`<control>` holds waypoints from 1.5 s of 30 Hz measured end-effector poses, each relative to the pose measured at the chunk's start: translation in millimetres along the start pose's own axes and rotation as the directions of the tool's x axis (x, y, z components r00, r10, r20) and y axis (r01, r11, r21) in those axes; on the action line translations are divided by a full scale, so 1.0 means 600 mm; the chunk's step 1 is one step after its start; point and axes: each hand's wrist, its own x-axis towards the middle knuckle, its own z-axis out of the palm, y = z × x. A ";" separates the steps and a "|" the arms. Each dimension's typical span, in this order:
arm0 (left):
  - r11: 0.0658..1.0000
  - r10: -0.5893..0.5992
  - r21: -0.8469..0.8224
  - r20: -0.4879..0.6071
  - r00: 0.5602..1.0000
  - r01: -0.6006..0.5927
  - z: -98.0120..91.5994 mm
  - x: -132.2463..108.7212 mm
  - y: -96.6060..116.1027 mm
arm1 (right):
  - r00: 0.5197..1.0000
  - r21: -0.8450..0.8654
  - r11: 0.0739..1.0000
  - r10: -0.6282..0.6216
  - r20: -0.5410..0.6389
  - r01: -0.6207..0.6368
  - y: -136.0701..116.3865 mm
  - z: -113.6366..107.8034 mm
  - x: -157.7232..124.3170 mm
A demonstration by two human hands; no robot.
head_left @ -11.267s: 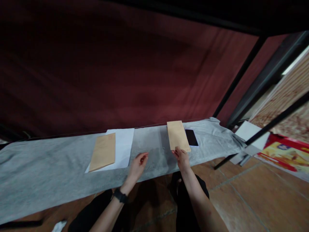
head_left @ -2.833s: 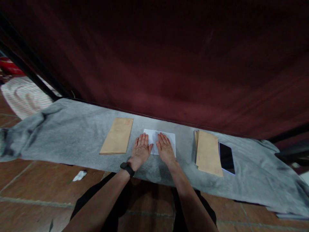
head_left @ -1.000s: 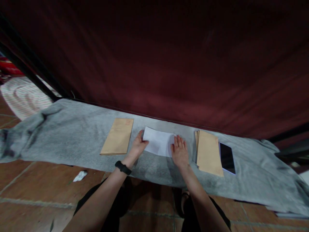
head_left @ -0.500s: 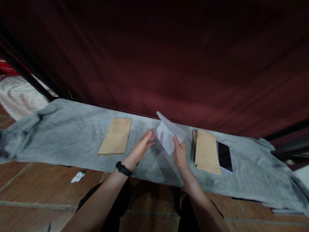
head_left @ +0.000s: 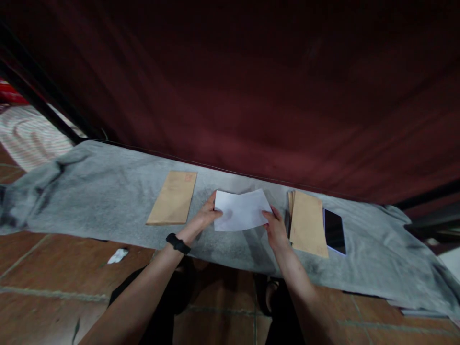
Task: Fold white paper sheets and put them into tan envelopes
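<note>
A white sheet of paper (head_left: 241,211) is spread between my hands above the grey cloth (head_left: 118,191), with a slight crease near its middle. My left hand (head_left: 209,212) pinches its left edge, thumb on top. On the right edge, my right hand (head_left: 274,225) grips it the same way. To the left of the paper lies a brown envelope (head_left: 174,197), or a neat pile of them. Several more brown envelopes (head_left: 308,224) lie stacked, slightly fanned, to the right of my right hand.
A dark-screened phone (head_left: 334,231) lies just right of the stacked envelopes. Behind the cloth hangs a dark red curtain (head_left: 230,105). A crumpled white scrap (head_left: 118,256) is on the tiled floor (head_left: 50,273). Striped fabric (head_left: 32,136) shows at the far left.
My left hand has taken hold of the paper's left edge. The sheet, folded and tilted in my right hand before, is now opened out wide. My right hand has shifted slightly right.
</note>
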 end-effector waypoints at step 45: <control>0.053 0.225 0.998 0.001 0.974 -0.014 0.027 -0.078 -0.064 | 0.792 -0.836 -0.219 -0.269 0.548 0.503 0.064 -0.062 -0.026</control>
